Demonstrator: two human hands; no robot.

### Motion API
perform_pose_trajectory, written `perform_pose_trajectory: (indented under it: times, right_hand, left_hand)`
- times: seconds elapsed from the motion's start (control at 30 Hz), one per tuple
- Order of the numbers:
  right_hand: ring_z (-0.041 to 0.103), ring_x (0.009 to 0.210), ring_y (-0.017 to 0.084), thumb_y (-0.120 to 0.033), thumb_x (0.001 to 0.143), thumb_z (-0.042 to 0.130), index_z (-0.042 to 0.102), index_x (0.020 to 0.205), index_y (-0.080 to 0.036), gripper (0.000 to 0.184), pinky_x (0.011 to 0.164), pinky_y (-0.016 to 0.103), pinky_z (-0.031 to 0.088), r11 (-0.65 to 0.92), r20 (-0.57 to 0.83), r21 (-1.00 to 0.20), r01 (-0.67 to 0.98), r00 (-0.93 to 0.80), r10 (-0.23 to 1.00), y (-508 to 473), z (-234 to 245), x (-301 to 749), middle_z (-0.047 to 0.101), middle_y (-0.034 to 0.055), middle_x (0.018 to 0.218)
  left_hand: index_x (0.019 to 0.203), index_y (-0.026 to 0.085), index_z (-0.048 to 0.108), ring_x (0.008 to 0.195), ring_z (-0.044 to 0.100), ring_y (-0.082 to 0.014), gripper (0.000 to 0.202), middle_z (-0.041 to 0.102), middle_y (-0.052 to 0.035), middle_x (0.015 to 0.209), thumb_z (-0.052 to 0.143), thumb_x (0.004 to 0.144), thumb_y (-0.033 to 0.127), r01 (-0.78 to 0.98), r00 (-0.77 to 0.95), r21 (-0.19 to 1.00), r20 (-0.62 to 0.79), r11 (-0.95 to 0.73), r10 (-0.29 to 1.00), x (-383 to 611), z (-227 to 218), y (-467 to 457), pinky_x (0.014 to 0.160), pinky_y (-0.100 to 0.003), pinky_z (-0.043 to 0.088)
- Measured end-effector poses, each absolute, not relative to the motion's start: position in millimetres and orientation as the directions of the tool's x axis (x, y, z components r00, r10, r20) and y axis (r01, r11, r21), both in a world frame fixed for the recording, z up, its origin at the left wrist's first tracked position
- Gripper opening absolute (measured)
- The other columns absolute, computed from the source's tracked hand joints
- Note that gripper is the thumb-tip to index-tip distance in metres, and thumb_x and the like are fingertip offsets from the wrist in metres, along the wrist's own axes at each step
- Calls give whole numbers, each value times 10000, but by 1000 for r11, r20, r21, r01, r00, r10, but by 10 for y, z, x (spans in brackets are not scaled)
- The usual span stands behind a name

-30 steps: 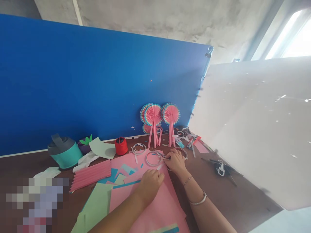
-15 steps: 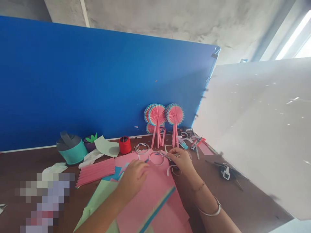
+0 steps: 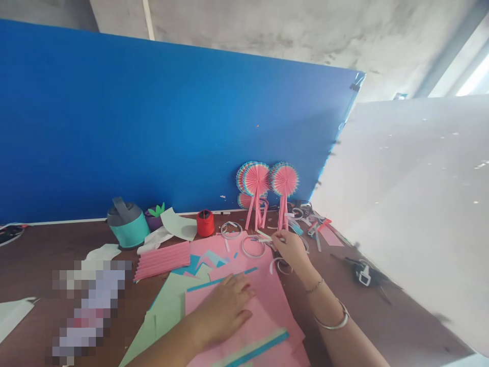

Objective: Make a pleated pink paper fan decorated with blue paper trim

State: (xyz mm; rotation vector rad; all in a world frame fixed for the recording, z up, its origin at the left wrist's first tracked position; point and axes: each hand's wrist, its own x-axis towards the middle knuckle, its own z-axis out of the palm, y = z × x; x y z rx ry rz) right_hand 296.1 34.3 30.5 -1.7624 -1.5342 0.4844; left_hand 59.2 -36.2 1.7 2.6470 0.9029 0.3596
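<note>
My left hand (image 3: pixel 227 308) lies with fingers spread on a pink paper sheet (image 3: pixel 263 300) that has blue and pale green bands along its edges. More pink and green sheets (image 3: pixel 168 300) lie beneath it. Further forward, my right hand (image 3: pixel 292 250) is closed in a pinch beside a thin pale strip (image 3: pixel 263 236); what sits between its fingertips is hidden. Rolls of narrow tape (image 3: pixel 253 246) lie left of that hand. A pleated pink paper (image 3: pixel 164 260) rests left of the sheets.
Pink pleated paper fans (image 3: pixel 256 179) stand against the blue board (image 3: pixel 153 127). A red container (image 3: pixel 205 223), a teal container (image 3: pixel 129 227) and a small plant pot (image 3: pixel 153 219) line the back. A black item with a white buckle-like part (image 3: pixel 362 275) lies right, by the white panel (image 3: pixel 420 204).
My left hand has come down flat onto the banded pink sheet, which now lies flatter on the stack. My right hand stays pinched near the tape rolls. The view has shifted left.
</note>
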Motion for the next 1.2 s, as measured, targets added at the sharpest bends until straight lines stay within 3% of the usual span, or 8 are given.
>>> perform_pose_trajectory:
  times: [0.23,0.43,0.53,0.63,0.77,0.93,1.1,1.2]
  right_hand:
    - [460,551,120,-441,737,545,560,688,-174,272,570,251,360,100,100,-926,365,-17,995,325,335,2902,511,-24,560]
    - [453,575,112,-435,744,601,575,672,-172,274,527,231,354,105,54,-965,242,-206,977,131,518,2677,510,-15,601]
    - [435,534,105,-437,757,579,585,709,-182,260,416,205,304,50,-32,-949,310,-254,967,72,548,2528,522,-10,631]
    - [415,497,95,-425,773,559,587,727,-183,249,402,197,305,39,-72,-924,379,-274,959,101,493,2441,531,-16,601]
    - [551,637,150,-386,795,536,617,732,-173,237,581,250,444,116,15,-866,487,-206,978,312,323,2550,597,16,639]
    - [461,1162,318,-322,783,562,668,989,-174,275,908,452,394,160,284,-715,681,73,956,496,354,2569,591,151,1176]
    - [522,1135,231,-456,856,505,582,1209,-251,417,931,370,426,392,243,-863,318,-419,875,271,691,2042,589,76,1232]
    - [598,913,191,-446,815,571,691,939,-210,293,799,299,466,356,184,-896,267,-506,842,165,760,1855,677,53,969]
  left_hand:
    - [924,257,657,1122,497,-235,145,672,-19,934,529,858,257,460,787,430,208,-777,581,656,81,-314,1021,-412,305]
    - [952,213,617,927,585,-214,259,652,-48,929,517,820,413,413,42,875,258,-252,965,533,258,-62,846,-354,438]
    - [921,189,637,867,603,-215,340,669,-40,885,575,737,467,318,19,942,108,-109,994,449,393,26,777,-330,458]
    - [721,187,629,786,604,-204,260,662,-23,777,576,716,442,334,34,940,53,-61,998,371,447,47,739,-321,461]
    - [628,202,606,863,585,-214,194,655,-29,827,563,725,364,464,-47,860,261,-210,964,188,440,60,823,-360,438]
    - [646,231,646,986,521,-237,154,635,-25,945,589,765,312,703,25,633,434,-324,901,0,619,19,901,-427,362]
    - [644,243,651,991,512,-231,156,617,-14,929,599,784,288,743,106,553,459,-378,882,-8,908,-111,905,-427,349]
    - [639,236,650,970,524,-227,173,618,-23,907,598,779,323,706,63,618,430,-345,901,-76,960,-175,872,-393,384]
